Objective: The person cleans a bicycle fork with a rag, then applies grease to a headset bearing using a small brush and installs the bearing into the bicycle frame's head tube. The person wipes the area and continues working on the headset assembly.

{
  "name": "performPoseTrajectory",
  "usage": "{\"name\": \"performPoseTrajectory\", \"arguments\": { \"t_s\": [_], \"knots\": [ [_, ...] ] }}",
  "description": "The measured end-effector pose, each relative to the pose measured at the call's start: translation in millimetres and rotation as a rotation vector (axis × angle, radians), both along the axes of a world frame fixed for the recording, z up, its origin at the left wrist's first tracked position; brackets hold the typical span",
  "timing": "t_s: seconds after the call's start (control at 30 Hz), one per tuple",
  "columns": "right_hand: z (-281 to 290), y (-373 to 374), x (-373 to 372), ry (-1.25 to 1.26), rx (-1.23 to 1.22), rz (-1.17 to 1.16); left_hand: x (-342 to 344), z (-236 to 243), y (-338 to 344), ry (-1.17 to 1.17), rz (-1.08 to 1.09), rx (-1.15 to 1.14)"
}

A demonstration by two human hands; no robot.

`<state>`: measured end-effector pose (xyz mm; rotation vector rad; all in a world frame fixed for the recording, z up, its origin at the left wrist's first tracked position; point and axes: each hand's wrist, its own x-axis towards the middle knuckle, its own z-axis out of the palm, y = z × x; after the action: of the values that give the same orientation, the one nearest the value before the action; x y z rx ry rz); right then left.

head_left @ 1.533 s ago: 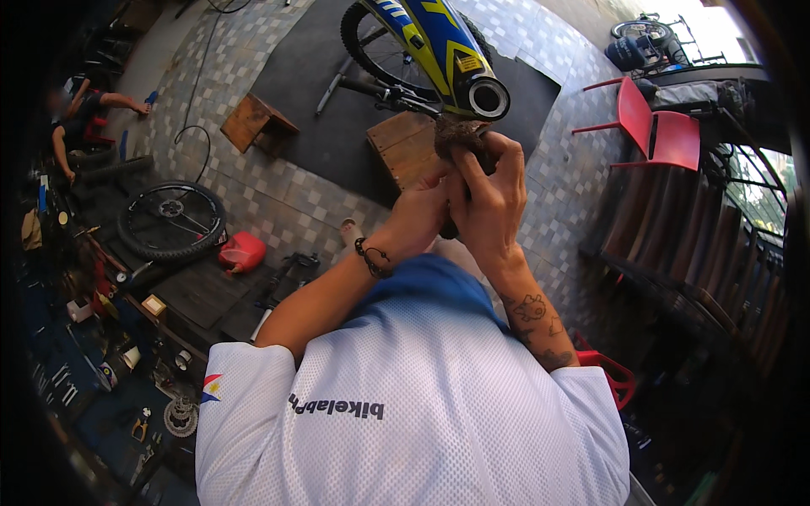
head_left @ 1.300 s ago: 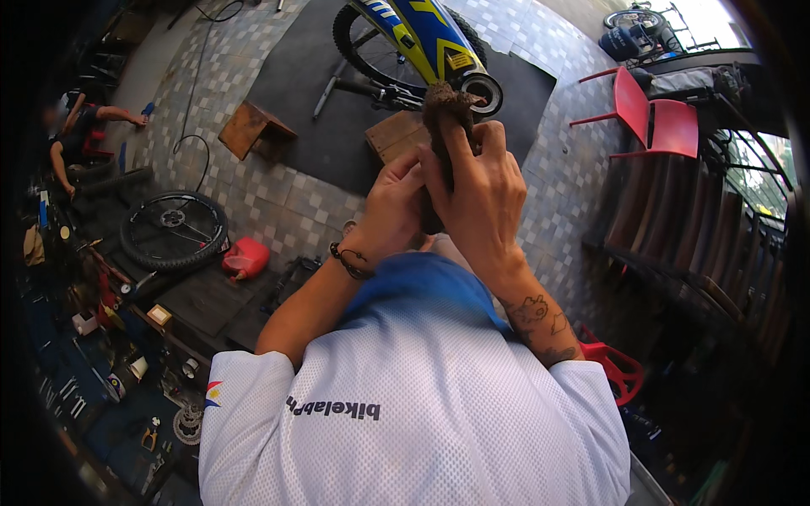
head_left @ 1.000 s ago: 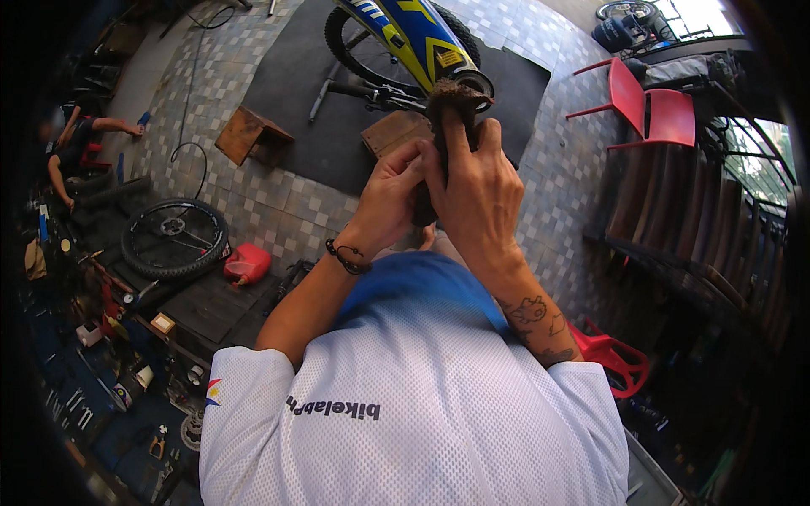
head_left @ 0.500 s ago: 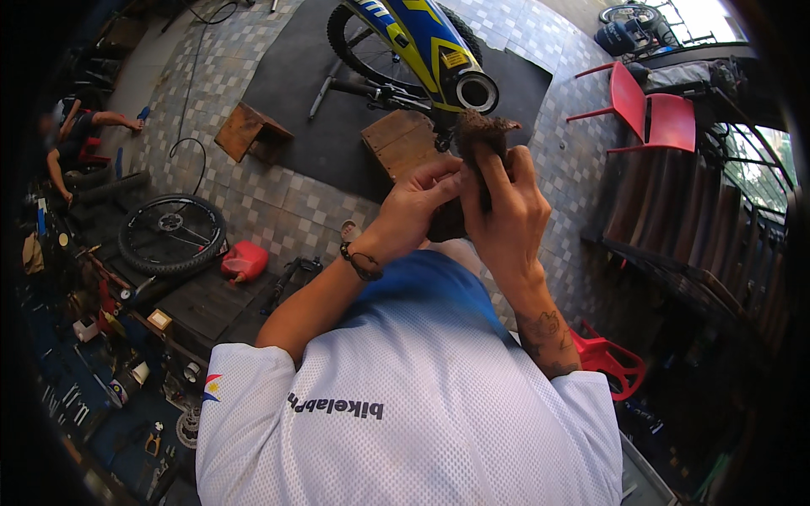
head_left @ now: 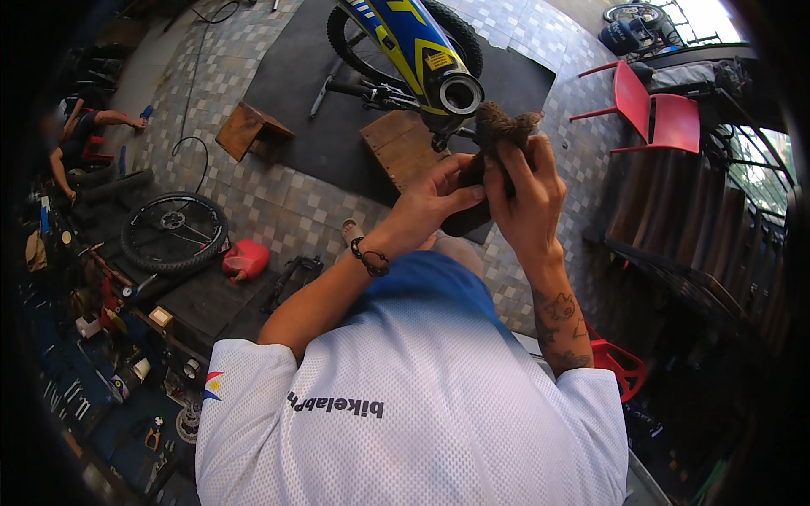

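Note:
A dark brown rag (head_left: 504, 125) is bunched up between my two hands. My right hand (head_left: 530, 190) grips it from the right, with fingers closed round its upper part. With thumb and fingers, my left hand (head_left: 439, 196) pinches the rag's left side; lower cloth hangs beneath. Whether something is wrapped inside the rag cannot be seen. Just beyond my hands is a blue and yellow bicycle frame (head_left: 413, 51), its round open head tube end (head_left: 461, 92) facing me, apart from the rag.
A wooden block (head_left: 396, 143) and a wooden box (head_left: 250, 133) stand on a dark mat (head_left: 295, 126). Left lie a wheel (head_left: 174, 234), a red jug (head_left: 245, 259) and many tools. A red chair (head_left: 633, 97) stands at right; a seated person (head_left: 76, 135) is at far left.
Both hands and the rag have shifted slightly to the right, and my right forearm has swung outward. The bicycle frame now appears a little further left and higher.

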<state>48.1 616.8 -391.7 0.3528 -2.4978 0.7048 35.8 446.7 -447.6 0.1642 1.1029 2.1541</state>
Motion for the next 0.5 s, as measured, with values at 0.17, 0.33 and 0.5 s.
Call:
{"name": "performPoseTrajectory", "arguments": {
  "t_s": [0.17, 0.33, 0.5],
  "knots": [
    [-6.7, 9.3, -21.8, -0.069, -0.005, 0.052, -2.2, -17.4, -10.6, 0.066, 0.080, -0.198],
    [-11.1, 28.1, -55.4, -0.083, -0.048, 0.057, 7.7, -34.5, -24.2, 0.048, 0.222, -0.330],
    [-2.8, 47.2, -74.8, -0.051, 0.031, 0.291, 25.5, -54.6, -29.0, -0.051, 0.410, -0.331]
  ]
}}
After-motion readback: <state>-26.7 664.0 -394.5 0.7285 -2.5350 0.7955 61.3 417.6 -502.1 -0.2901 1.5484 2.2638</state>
